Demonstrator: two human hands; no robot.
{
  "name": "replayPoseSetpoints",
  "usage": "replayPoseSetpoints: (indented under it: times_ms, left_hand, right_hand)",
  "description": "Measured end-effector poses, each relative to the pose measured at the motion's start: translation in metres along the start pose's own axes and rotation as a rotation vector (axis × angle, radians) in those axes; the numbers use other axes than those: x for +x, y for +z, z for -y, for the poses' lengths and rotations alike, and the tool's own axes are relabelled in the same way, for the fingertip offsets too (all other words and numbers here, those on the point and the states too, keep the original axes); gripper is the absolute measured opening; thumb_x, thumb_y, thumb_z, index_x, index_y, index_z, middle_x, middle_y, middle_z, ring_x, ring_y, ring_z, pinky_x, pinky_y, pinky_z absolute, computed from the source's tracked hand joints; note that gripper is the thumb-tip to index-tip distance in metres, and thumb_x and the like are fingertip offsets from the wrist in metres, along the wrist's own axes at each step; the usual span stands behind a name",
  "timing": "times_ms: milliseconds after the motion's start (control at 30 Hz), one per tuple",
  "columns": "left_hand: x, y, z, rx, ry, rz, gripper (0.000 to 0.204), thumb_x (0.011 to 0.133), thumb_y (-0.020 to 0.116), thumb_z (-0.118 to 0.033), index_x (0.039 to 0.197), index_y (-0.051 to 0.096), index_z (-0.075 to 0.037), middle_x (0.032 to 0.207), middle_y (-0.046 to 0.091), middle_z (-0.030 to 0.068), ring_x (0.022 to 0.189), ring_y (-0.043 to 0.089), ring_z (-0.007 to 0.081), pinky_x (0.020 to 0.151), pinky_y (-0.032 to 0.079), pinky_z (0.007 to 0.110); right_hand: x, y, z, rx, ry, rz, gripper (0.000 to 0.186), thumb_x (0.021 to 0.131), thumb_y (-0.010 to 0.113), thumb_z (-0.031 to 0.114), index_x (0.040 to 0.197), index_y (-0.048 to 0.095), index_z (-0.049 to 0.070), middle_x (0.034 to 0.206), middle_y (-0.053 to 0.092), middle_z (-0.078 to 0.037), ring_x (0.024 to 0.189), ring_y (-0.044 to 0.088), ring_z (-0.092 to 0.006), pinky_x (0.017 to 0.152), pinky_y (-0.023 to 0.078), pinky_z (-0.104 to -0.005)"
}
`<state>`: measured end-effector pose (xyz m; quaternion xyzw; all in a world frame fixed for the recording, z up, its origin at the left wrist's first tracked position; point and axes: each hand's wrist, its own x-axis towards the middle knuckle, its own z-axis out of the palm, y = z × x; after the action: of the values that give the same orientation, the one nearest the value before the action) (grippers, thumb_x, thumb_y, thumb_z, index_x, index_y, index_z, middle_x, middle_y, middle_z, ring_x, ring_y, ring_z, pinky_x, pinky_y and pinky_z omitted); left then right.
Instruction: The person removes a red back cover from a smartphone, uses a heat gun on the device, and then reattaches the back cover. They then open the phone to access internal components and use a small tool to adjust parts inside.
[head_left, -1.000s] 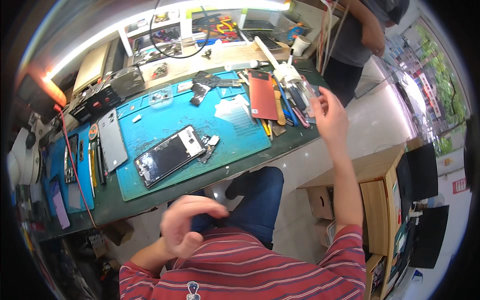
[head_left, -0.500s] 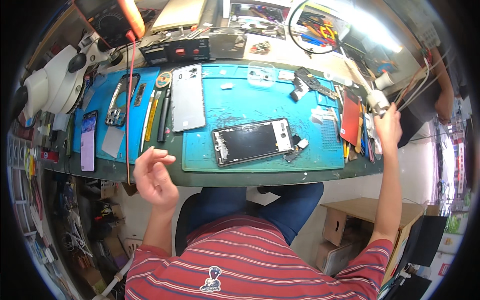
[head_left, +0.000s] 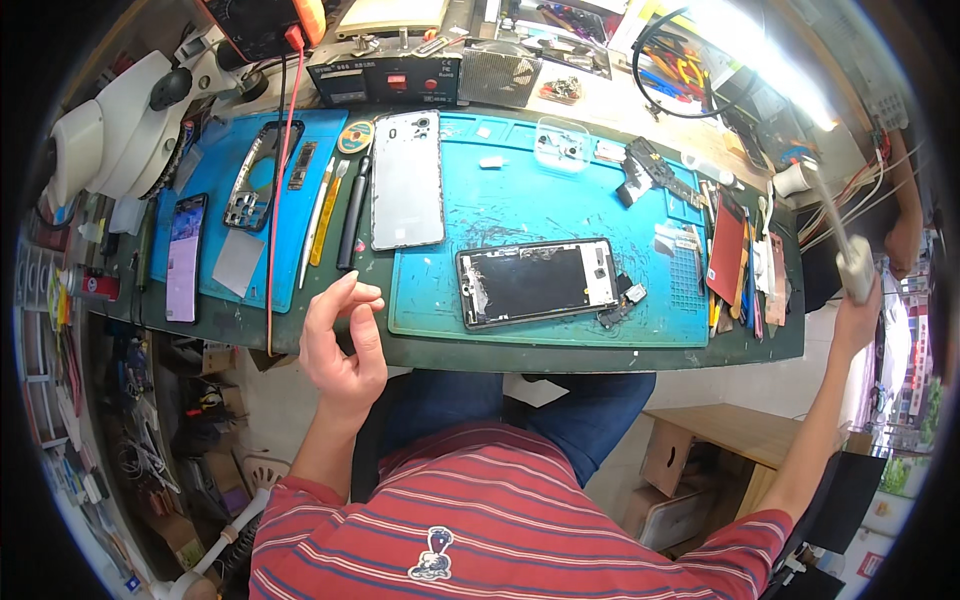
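White tool (head_left: 845, 250) gripped in right hand (head_left: 858, 315) fingers; left hand (head_left: 340, 340) loosely curled, empty.

Green workbench (head_left: 520, 352), wooden cabinet (head_left: 735, 440), bright lamp (head_left: 770, 50)

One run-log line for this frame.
left hand: empty, at bench edge | right hand: grips white bottle | opened phone: on blue mat

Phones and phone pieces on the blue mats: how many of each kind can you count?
Opened phone with its cracked dark screen up: 1
Silver back cover: 1
Bare phone frame: 1
Whole phone with a lit purple screen, beside the left mat: 1
Total: 4

The left hand hovers empty near the bench edge; the right hand holds a white bottle out to the side.
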<state>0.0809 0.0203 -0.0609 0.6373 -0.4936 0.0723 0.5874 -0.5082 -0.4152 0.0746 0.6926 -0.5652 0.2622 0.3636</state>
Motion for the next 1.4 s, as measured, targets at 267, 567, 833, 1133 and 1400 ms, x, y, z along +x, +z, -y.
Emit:
replayPoseSetpoints:
  times_ms: [267, 567, 833, 1133, 1400]
  left_hand:
    - [0.001, 0.005, -0.003, 0.068, 0.001, -0.057, 0.034, 0.101, 0.060, 0.004, 0.135, 0.058, 0.002, 0.098, 0.073, 0.0118, 0.079, 0.069, 0.0175, 0.073, 0.058, 0.030]
    - [0.005, 0.011, 0.000, 0.111, -0.032, -0.029, 0.034, 0.103, 0.059, 0.000, 0.137, 0.058, 0.000, 0.100, 0.072, 0.0068, 0.077, 0.066, 0.0113, 0.071, 0.055, 0.026]
    - [0.003, 0.007, -0.003, 0.100, -0.085, 0.001, 0.038, 0.099, 0.063, 0.001, 0.137, 0.059, -0.002, 0.100, 0.073, 0.0058, 0.076, 0.067, 0.0114, 0.070, 0.055, 0.026]
    - [0.010, 0.004, -0.007, 0.250, -0.024, 0.080, 0.037, 0.089, 0.074, -0.001, 0.125, 0.068, -0.004, 0.098, 0.073, 0.0066, 0.074, 0.069, 0.0199, 0.066, 0.054, 0.033]
    - [0.010, 0.002, -0.002, 0.310, 0.094, 0.139, 0.036, 0.086, 0.077, -0.004, 0.121, 0.071, -0.005, 0.100, 0.071, 0.0072, 0.077, 0.068, 0.0229, 0.064, 0.052, 0.034]
  right_hand:
    - [-0.127, -0.094, 0.067, 1.702, 0.345, 0.217, 0.045, 0.108, 0.062, 0.021, 0.145, 0.054, -0.004, 0.138, 0.064, -0.014, 0.116, 0.069, -0.0209, 0.107, 0.055, -0.0450]
    - [-0.114, -0.194, 0.299, 2.413, 0.081, 0.332, 0.067, 0.103, 0.068, 0.025, 0.159, 0.040, 0.002, 0.146, 0.053, -0.013, 0.138, 0.051, -0.0340, 0.125, 0.033, -0.0597]
    - [-0.093, -0.190, 0.428, 2.452, -0.055, 0.477, 0.061, 0.104, 0.060, 0.040, 0.152, 0.047, 0.004, 0.113, 0.060, -0.007, 0.114, 0.057, -0.0238, 0.114, 0.036, -0.0533]
    - [-0.111, -0.187, 0.486, 2.535, -0.089, 0.604, 0.046, 0.098, 0.057, 0.016, 0.142, 0.051, 0.006, 0.114, 0.061, -0.008, 0.111, 0.059, -0.0281, 0.113, 0.042, -0.0564]
    - [-0.112, -0.184, 0.489, 2.349, -0.290, 0.678, 0.032, 0.102, 0.066, 0.037, 0.122, 0.052, 0.017, 0.103, 0.054, -0.001, 0.098, 0.056, -0.0193, 0.096, 0.048, -0.0440]
